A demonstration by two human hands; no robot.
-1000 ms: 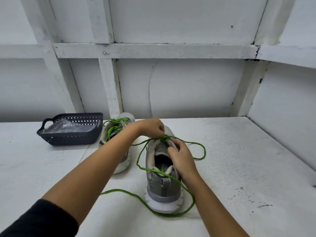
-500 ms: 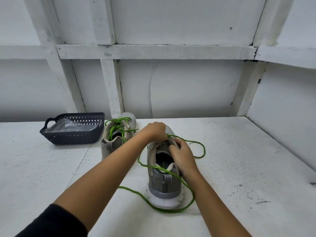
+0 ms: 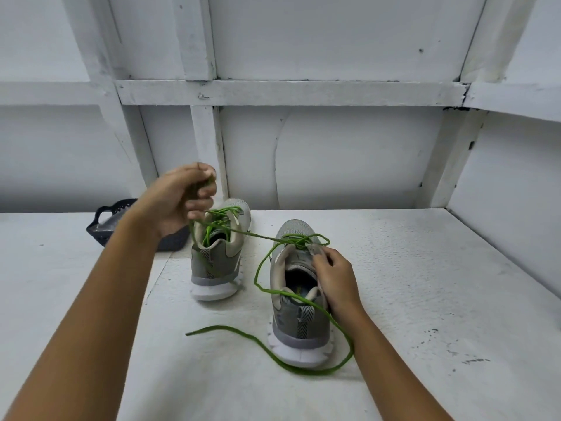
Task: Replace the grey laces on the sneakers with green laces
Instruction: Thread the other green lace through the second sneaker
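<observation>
Judging by how things lie, the step in hand is lacing the right-hand sneaker (image 3: 299, 328). It stands near the middle of the white table (image 3: 425, 299), heel toward the viewer, and the green lace (image 3: 268, 353) runs through its far eyelets only. The left hand (image 3: 179, 202) is raised up and to the left, fingers and thumb curled tight on one end of that lace. The lace stretches taut from the pinch down to the eyelets. The right hand (image 3: 337, 281) braces the shoe, fingers bent over the right edge of the collar (whether a fingertip also pins the lace there, I cannot tell). The lace's other end loops loosely round the heel and trails left across the table. The second sneaker (image 3: 215, 262), farther back and left, already carries green lacing. A dark basket (image 3: 174, 242) sits partly hidden behind the left wrist. Next, I judge, the slack needs drawing out evenly and the held end feeding into the next eyelet nearer the ankle, with the shoe held firm so it does not tip.
</observation>
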